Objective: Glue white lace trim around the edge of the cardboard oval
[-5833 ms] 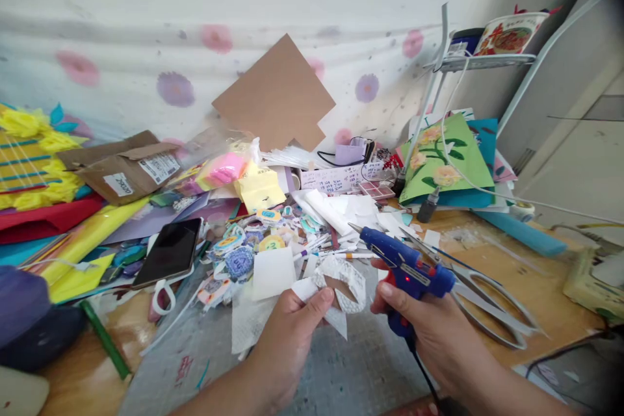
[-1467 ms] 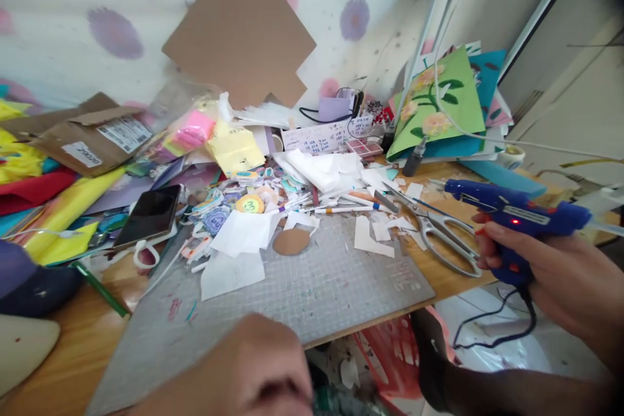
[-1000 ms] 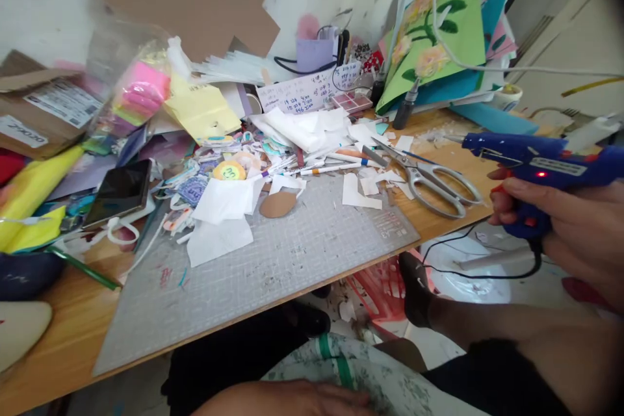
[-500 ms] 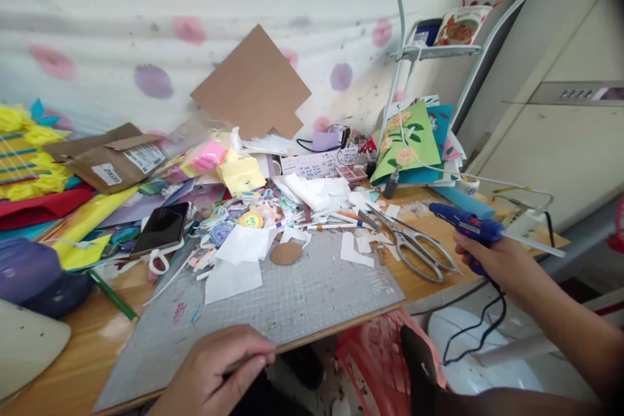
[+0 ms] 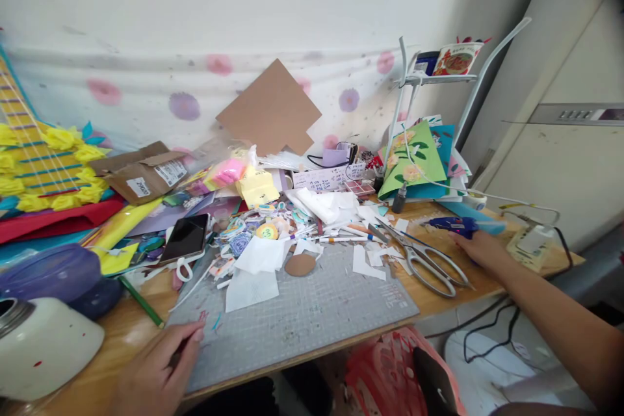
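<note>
My right hand is closed around the blue hot glue gun, low over the table's right side, nozzle to the left. Its grip is mostly hidden behind the hand. My left hand rests at the near left edge of the grey cutting mat, thumb and forefinger drawn together, with nothing visible between them. Large metal scissors lie between the mat and the glue gun. On the mat are a brown cardboard oval and pieces of white paper.
A phone, a green pencil and a cream bottle lie at left. Paper scraps and pens heap along the back. A cardboard box and a white rack stand behind; a red stool is below the edge.
The glue gun has come down toward the tabletop in my right hand. My left hand has moved left along the mat's front edge. The view has shifted up and left.
</note>
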{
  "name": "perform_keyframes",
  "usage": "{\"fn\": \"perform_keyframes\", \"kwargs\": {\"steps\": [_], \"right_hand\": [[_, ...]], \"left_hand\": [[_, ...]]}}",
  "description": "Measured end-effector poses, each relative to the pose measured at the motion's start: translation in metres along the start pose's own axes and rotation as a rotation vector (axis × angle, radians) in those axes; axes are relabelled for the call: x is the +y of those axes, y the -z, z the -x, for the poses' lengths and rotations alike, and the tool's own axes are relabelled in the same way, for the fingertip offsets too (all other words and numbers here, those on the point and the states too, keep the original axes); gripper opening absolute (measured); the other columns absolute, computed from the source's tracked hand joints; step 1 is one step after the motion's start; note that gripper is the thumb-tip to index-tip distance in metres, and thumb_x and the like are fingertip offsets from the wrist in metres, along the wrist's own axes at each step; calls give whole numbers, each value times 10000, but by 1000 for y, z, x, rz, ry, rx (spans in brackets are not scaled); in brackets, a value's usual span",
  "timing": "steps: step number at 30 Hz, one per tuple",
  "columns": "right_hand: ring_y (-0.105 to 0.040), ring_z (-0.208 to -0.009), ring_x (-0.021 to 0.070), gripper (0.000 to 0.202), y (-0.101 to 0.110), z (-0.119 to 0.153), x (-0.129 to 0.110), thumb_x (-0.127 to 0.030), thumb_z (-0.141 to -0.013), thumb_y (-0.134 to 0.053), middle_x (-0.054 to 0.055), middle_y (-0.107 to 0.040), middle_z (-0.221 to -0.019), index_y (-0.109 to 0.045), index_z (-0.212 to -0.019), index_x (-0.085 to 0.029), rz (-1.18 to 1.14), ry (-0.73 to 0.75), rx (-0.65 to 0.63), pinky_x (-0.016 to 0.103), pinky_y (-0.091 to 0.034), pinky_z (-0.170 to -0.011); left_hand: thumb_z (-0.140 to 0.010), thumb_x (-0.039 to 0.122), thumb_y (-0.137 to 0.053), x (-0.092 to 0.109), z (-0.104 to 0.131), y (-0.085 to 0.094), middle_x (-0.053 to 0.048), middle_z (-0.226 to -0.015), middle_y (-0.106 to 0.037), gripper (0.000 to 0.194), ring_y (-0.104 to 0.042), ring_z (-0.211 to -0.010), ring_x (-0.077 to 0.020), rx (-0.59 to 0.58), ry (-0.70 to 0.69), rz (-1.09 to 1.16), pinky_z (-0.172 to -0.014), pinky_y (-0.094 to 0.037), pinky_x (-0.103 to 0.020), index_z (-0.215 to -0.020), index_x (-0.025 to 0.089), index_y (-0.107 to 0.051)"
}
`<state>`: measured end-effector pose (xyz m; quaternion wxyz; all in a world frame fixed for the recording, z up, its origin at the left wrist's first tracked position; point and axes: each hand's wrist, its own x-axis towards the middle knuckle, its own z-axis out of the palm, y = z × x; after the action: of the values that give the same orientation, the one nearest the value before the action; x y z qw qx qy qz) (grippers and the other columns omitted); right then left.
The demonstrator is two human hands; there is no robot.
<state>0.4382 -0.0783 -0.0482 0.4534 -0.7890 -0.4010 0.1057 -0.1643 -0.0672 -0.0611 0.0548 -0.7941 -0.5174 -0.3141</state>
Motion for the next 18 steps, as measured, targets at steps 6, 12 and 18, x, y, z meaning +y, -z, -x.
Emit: {"fn": "perform_keyframes", "kwargs": {"steps": [6,12,18], "right_hand": [[-601,-987,214,313,0,-11,16,-356,-895,-550,82,-592,-1152,-562,-1140,-161,473,-105,-61,416,-500,-829],[-631,-844,177,270,-8,-14,31,-388,-891,-546,45,-641,-978,-595,-1021,-156,627,-66,-6,361,-510,-741],[-562,-447,196,395,-18,-35,39,-440,-728,-677,40,-539,-462,-550,-459,-180,543,122,184,318,-404,-496]], "left_hand": [[-869,370,-481,1,2,-9,0,-761,-726,200,-684,-674,-159,178,-205,-74,-645,-523,-237,-852,237,-629],[-881,301,-478,5,2,-9,2,-733,-705,161,-670,-660,-142,202,-201,-41,-624,-515,-220,-848,227,-618],[-873,250,-486,9,5,-10,-6,-724,-689,132,-653,-648,-153,162,-147,-9,-607,-509,-246,-852,220,-613]]}}
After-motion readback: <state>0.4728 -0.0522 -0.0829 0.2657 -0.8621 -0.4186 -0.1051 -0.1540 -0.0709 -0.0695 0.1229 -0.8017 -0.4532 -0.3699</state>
